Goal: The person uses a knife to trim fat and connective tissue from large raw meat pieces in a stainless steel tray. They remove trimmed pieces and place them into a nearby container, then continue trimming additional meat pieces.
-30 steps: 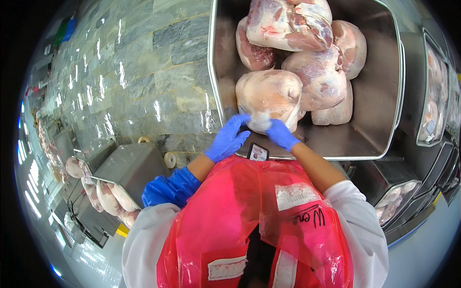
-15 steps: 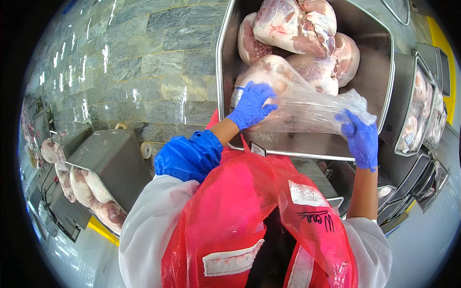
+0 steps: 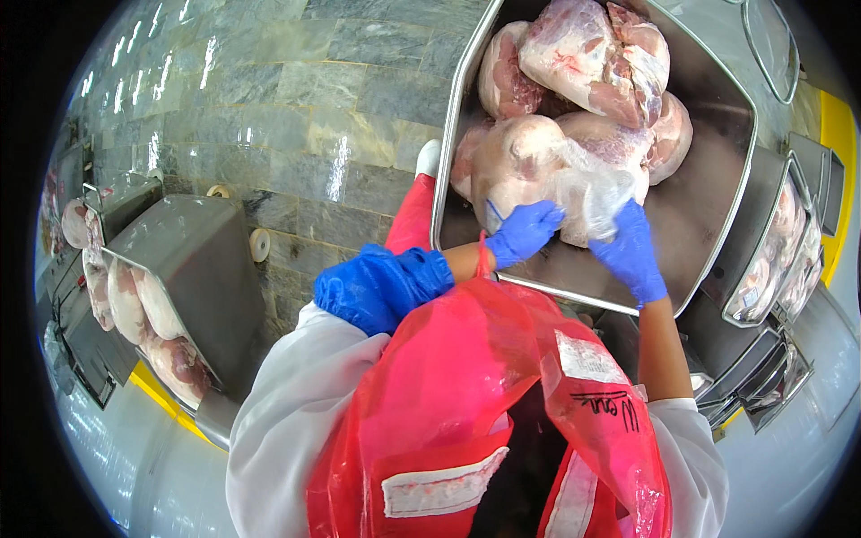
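A large pale cut of raw meat (image 3: 516,161) lies at the near left of a deep metal bin (image 3: 717,260). Crumpled clear plastic bag (image 3: 587,193) bunches against its right side; I cannot tell how far it covers the meat. My right hand (image 3: 630,255), in a blue glove, is closed on the near right edge of this plastic. Just left of it, my left hand (image 3: 527,235), also blue-gloved, has its fingers curled at the plastic's near left side, low against the meat. A small blue mark shows beside the left wrist.
More raw meat cuts (image 3: 583,54) pile at the bin's far side. Another metal bin (image 3: 184,260) with meat stands at left. At right, a metal bin (image 3: 762,260) holds bagged meat. Grey tiles (image 3: 359,99) cover the floor at the left.
The plastic was stretched wide between my hands; now it is gathered over the meat's right side. My hands have come closer together. The bin appears shifted to the right in view.
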Tool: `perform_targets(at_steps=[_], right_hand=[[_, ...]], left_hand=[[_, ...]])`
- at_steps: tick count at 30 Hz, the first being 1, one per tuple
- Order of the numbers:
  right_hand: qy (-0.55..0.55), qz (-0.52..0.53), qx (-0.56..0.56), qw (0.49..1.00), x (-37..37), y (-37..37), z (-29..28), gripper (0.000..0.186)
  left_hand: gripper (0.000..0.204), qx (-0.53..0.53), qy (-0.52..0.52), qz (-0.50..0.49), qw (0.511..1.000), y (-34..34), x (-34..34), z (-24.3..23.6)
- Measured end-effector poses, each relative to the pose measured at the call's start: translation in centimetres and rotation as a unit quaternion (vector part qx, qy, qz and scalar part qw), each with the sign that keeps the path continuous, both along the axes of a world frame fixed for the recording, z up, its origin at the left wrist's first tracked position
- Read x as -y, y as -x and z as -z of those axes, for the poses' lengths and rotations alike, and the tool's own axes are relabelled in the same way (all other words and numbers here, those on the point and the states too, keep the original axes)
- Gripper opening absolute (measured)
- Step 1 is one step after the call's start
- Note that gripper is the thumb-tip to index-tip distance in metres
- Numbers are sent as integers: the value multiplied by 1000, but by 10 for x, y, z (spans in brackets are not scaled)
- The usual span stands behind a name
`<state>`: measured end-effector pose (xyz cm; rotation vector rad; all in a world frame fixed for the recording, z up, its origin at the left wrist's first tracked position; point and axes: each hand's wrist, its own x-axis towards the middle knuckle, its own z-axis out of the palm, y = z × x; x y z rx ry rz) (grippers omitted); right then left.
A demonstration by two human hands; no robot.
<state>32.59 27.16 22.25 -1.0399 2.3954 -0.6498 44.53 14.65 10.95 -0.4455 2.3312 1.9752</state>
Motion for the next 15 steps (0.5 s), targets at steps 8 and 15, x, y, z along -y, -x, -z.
perform_targets(at_steps=[8, 15], right_hand=[[108, 235, 193, 946, -38, -81, 120, 59], [297, 368, 235, 849, -35, -36, 205, 38]], left_hand=[[27, -3, -177, -28, 984, 76, -23, -56], [17, -23, -35, 77, 996, 132, -25, -86]])
